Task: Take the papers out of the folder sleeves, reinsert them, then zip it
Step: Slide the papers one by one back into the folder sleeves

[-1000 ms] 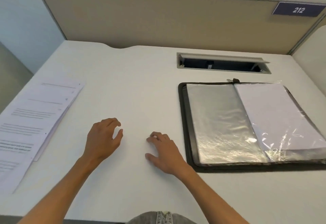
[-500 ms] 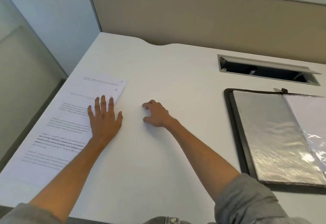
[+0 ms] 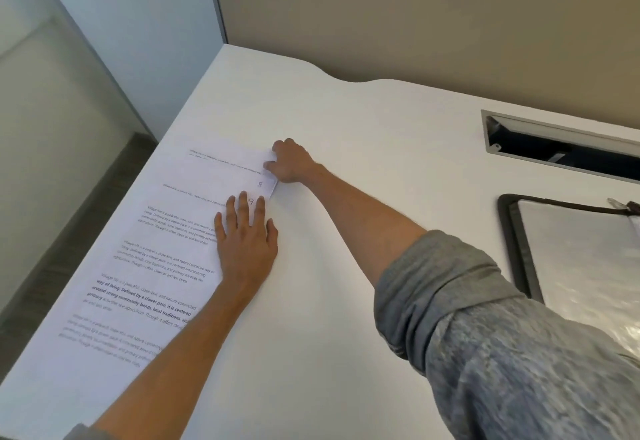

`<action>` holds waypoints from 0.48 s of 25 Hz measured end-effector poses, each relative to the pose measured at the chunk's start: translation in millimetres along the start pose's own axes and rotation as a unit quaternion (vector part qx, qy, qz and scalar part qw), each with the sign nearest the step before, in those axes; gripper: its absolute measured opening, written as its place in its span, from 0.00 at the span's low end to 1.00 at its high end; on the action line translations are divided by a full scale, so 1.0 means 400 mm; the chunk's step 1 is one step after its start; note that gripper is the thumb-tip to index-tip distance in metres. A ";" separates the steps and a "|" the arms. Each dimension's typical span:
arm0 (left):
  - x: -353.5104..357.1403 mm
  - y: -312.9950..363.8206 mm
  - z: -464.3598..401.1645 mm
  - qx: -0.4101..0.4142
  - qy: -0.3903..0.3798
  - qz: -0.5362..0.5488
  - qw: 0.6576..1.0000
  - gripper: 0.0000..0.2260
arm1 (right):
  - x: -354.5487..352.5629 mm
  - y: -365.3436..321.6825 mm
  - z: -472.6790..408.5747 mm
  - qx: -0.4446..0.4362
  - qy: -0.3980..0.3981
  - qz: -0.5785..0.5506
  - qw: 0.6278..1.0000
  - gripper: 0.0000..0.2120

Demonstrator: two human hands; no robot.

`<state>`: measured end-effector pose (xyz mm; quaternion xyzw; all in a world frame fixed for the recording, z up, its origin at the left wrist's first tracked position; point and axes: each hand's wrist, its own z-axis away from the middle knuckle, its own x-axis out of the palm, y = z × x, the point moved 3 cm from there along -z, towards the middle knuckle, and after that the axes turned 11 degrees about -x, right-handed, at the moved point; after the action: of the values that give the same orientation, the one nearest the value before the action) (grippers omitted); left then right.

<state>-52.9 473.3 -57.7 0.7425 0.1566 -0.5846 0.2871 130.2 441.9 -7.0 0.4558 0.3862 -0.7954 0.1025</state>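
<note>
- Left hand: lies flat on the fanned papers at the left of the table, fingers straight and slightly apart, pressing the lower sheets down.
- Right hand: fingers curled and clamped on the far right corner of the top sheet, which bears a handwritten number.
- Folder: lies open well apart at the right edge of view, its left sleeve apparently empty.
- Risk, double pick: the overlapping sheets may cling, so the pinch could lift two at once.
- Risk, crease: pulling by one corner while the palm pins the stack could bend or tear the sheet.
- Risk, scatter: the fan lies near the table's left edge; a sideways drag may push sheets off.
</note>
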 end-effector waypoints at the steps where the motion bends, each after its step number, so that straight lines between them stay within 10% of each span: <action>1: 0.000 0.001 0.000 0.001 0.002 -0.001 1.000 0.22 | 0.000 -0.001 -0.015 0.006 0.002 -0.012 1.000 0.11; 5: 0.000 -0.003 0.002 0.003 0.013 -0.004 1.000 0.22 | -0.010 0.005 -0.031 0.018 -0.010 -0.036 0.999 0.21; 12: -0.013 -0.001 0.004 0.011 0.020 0.003 1.000 0.23 | -0.074 0.121 0.053 0.006 0.143 -0.148 0.979 0.04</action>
<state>-55.8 473.4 -52.9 0.7575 0.1536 -0.5705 0.2776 158.2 388.5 -2.1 0.5030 0.4549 -0.7310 -0.0753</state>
